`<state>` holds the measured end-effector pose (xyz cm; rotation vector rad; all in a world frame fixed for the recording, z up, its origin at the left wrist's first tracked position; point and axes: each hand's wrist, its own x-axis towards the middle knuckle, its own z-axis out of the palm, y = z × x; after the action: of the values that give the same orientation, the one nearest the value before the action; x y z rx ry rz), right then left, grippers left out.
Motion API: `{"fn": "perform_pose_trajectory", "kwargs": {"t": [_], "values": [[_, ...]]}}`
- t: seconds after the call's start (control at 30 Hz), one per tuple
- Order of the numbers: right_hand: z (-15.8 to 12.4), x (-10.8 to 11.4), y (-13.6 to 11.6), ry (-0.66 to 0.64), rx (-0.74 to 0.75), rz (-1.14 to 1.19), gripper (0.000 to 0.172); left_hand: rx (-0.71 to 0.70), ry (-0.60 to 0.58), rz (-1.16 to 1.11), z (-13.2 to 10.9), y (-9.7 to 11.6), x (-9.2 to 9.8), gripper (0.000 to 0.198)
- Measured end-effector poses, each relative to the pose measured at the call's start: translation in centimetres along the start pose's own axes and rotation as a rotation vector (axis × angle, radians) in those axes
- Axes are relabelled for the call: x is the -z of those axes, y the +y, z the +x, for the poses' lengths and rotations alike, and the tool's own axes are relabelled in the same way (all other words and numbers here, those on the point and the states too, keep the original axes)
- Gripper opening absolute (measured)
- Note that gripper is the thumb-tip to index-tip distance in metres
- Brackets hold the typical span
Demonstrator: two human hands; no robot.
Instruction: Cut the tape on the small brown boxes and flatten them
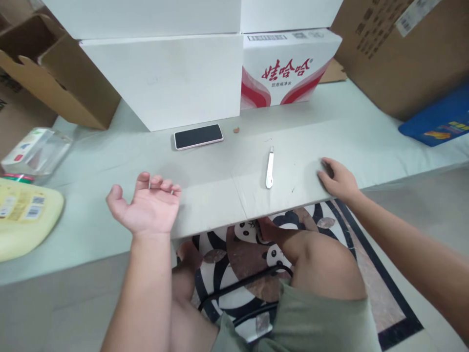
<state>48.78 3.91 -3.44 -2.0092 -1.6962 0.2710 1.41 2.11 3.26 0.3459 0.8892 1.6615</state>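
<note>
My left hand [148,204] is palm up over the near left side of the table, its fingers loosely curled and spread, holding nothing. My right hand [339,180] rests at the table's front edge on the right, thumb and forefinger apart, with no object visible in it. Between the hands, nearer the right one, lies a slim white tool [270,168] with a narrow metallic tip pointing away from me; it resembles a small utility knife. Farther back, a phone [199,136] with a dark screen and pale edge lies flat. Neither hand touches these things.
White cartons [176,83] and a red-and-white printed carton [286,73] stand along the back of the pale-covered table [216,195]. Brown boxes [76,73], a clear package [40,151] and a yellow container [29,217] line the left. A blue package [439,120] is at right.
</note>
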Motion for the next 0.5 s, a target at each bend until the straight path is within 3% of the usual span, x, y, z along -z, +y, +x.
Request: {"fn": "perform_pose_trajectory", "kwargs": {"t": [0.3,0.5], "values": [[-0.7,-1.0,-0.3,0.080,0.008,-0.138,0.045,0.000,0.077,-0.145,-0.5,0.6,-0.5,0.051],[-0.7,-0.9,0.2,0.062,-0.001,-0.105,0.047,-0.037,0.071,-0.274,-1.4,2.4,1.3,0.043]]}}
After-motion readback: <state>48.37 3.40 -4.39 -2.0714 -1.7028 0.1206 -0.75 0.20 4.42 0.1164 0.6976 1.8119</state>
